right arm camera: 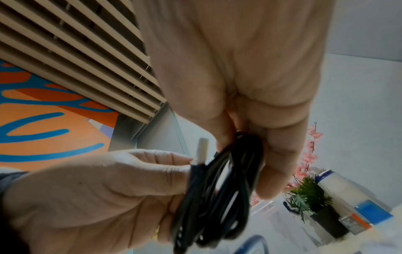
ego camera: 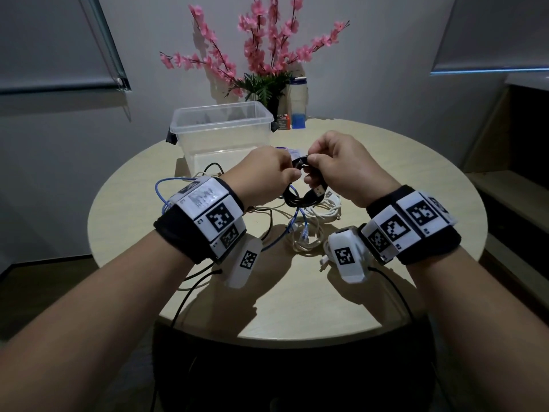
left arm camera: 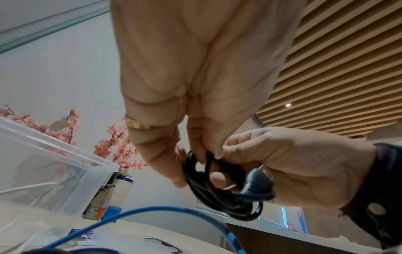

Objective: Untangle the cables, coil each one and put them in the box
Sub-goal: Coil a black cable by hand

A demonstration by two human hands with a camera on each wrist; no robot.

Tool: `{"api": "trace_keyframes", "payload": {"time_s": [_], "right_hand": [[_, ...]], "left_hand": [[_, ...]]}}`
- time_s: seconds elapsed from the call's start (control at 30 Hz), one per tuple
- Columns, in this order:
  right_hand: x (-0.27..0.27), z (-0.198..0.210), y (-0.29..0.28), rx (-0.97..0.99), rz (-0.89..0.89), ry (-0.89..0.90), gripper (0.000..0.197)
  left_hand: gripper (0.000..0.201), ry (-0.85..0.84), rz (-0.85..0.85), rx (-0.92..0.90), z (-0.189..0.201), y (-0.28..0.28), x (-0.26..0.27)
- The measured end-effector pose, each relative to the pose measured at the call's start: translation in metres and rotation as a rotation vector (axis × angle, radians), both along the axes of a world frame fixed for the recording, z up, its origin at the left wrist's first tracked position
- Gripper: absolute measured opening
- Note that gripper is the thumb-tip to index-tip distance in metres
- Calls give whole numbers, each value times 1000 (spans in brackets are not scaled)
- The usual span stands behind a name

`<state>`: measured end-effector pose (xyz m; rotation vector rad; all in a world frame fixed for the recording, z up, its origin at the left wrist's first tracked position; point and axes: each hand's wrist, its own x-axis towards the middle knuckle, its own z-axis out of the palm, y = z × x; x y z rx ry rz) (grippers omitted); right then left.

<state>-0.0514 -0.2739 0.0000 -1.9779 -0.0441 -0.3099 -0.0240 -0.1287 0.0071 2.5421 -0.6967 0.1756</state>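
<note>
1. On the round table (ego camera: 386,292), nearest the person, a white cable (ego camera: 306,233) and a blue cable (ego camera: 292,221) lie tangled.
2. Above them, the left hand (ego camera: 264,173) and right hand (ego camera: 347,168) both pinch a coiled black cable (ego camera: 303,197), fingers curled round it.
3. Behind stands the clear box (ego camera: 222,129).
4. Farthest, pink flowers (ego camera: 267,40) and a bottle (ego camera: 298,99).

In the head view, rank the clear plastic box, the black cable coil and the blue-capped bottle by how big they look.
1. clear plastic box, plainly the largest.
2. and 3. black cable coil and blue-capped bottle look about alike; the coil, held by both hands, is nearer the camera and partly hidden, so I won't rank them.
</note>
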Motion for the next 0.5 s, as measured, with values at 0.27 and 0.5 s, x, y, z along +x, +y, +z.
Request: {"api": "trace_keyframes", "payload": {"time_s": [0.27,0.5], "right_hand": [[-2,2,-5,-22,70,14,17],[-4,5,-7,94,114,40,20]], "left_hand": [[28,72,52,-110,-2,-2,-1],[25,53,43,-243,-7,0,-1]]}}
